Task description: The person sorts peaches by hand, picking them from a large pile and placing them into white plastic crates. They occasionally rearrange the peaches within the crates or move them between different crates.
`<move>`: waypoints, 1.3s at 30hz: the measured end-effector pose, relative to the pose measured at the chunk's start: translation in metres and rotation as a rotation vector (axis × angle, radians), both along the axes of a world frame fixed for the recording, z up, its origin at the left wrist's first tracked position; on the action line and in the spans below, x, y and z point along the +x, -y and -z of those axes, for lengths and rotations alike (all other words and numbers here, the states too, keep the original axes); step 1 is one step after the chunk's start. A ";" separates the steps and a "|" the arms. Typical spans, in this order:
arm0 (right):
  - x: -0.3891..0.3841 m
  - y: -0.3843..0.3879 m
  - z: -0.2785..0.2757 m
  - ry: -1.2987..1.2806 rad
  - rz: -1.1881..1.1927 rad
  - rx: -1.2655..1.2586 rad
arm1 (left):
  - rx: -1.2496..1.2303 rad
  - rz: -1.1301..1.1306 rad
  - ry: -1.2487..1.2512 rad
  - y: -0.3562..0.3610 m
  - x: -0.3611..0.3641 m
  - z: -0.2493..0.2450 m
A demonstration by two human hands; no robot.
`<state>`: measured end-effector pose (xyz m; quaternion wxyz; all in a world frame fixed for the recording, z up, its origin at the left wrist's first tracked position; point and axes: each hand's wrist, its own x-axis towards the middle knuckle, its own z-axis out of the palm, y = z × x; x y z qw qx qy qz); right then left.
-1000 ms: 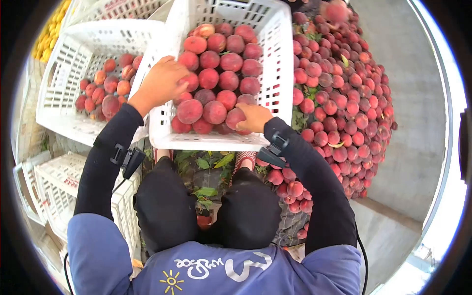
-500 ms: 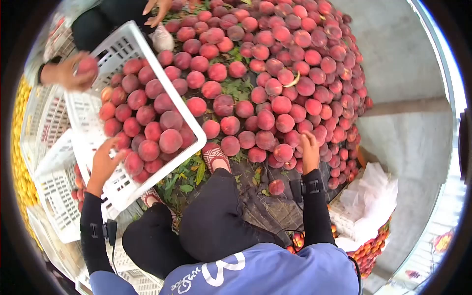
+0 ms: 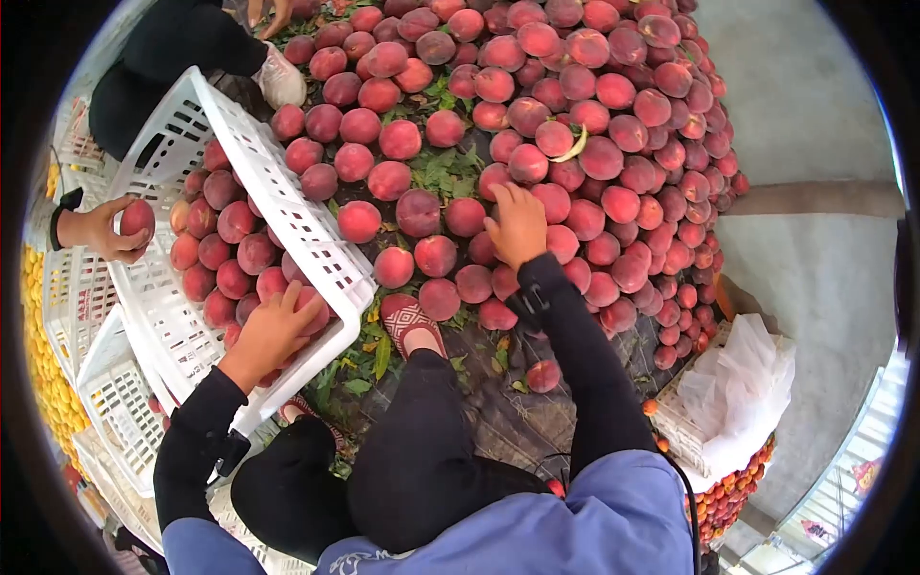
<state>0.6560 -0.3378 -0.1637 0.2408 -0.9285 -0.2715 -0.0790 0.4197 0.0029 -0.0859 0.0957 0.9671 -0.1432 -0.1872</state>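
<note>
My left hand is inside the near end of a tilted white plastic crate. Its fingers are spread over dark red peaches there, touching one by the near corner. On the left edge of a big peach pile rests my right hand, fingers apart and pointing away from me. Peaches lie right at its fingertips, and I see none gripped. Across the crate, another person's hand holds a peach above the crate's left side.
More white crates stand at the left beside yellow fruit. A second hand shows at the top. Leaves lie among loose peaches. At right are a box with clear plastic, small orange-red fruit and a grey wall.
My left hand has moved from the crate's left side onto the peaches at its near end. My right hand has reached forward and left. The crate tips more, and the other person's peach-holding hand is lower.
</note>
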 end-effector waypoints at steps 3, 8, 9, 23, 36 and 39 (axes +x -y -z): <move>0.040 -0.031 0.027 0.180 -0.173 -0.509 | -0.127 -0.017 0.043 -0.006 -0.004 0.005; 0.097 -0.041 0.108 0.136 -0.317 -1.195 | -0.234 -0.109 0.095 -0.010 -0.011 0.011; 0.111 -0.038 0.128 0.108 -0.346 -1.251 | -0.205 -0.118 0.062 -0.011 -0.013 0.011; -0.023 -0.124 -0.147 -1.148 0.369 0.951 | -0.178 -0.136 0.329 -0.028 -0.030 0.012; -0.167 -0.366 -0.093 -1.226 -1.007 0.023 | 0.201 -0.632 0.617 -0.175 -0.136 -0.022; -0.181 -0.384 -0.041 -0.873 -1.291 -0.034 | 0.213 -0.662 0.605 -0.167 -0.133 -0.026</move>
